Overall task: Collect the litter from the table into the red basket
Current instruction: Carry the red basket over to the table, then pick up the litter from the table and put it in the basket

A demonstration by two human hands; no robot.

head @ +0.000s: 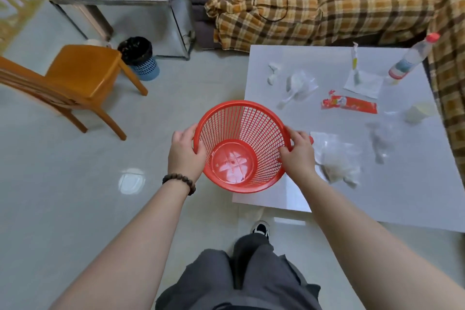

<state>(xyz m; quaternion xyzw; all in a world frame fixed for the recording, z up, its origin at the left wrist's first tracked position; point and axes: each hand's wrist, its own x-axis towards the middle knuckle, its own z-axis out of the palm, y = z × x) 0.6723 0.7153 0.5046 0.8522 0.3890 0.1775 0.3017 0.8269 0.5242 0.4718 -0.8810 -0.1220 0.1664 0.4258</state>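
Both forearms reach forward over the floor. Left hand [185,152] grips the red basket [241,146] rim at 9 o'clock, right hand [299,155] grips it at 3 o'clock, fingers curled over the edge. It hangs over the near left corner of the white bench [415,196]. Litter lies at the basket's 1 to 3 o'clock: a red wrapper [348,103], clear bags [337,158], crumpled tissue [273,73], a plastic bottle [412,58].
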